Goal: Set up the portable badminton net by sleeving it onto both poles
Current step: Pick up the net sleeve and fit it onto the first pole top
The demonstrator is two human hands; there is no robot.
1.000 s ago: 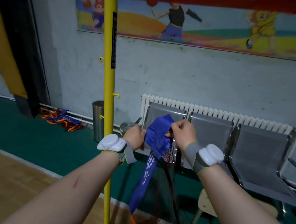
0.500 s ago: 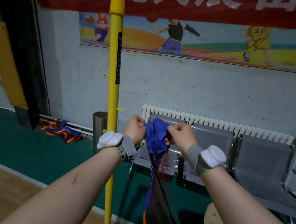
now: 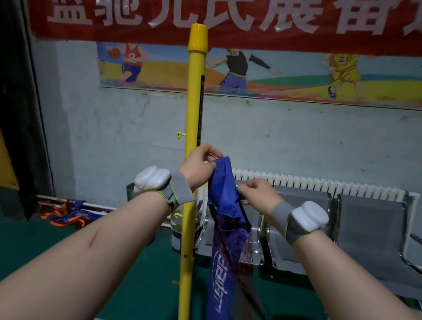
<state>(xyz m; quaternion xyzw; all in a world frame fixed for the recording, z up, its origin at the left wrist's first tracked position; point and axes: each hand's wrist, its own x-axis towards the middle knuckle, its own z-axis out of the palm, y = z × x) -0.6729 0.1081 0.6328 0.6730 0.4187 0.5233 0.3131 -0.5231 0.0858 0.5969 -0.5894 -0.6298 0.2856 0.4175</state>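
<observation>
Left hand [image 3: 199, 169] and right hand [image 3: 257, 195] pinch a blue fabric net sleeve [image 3: 223, 205] at three o'clock of the yellow pole [image 3: 193, 108]. Light and floppy, it looks best gripped at its mouth.

There is one yellow pole [image 3: 194, 108], one blue net [image 3: 221, 235], one red banner [image 3: 240, 12] and one white radiator [image 3: 315, 184] — and there are two hands, the left hand [image 3: 198, 170] and the right hand [image 3: 258, 194], two white wrist boxes [image 3: 151, 182], three gray seats [image 3: 373, 221] and three painted players [image 3: 236, 66] on the wall [image 3: 306, 141].
</observation>
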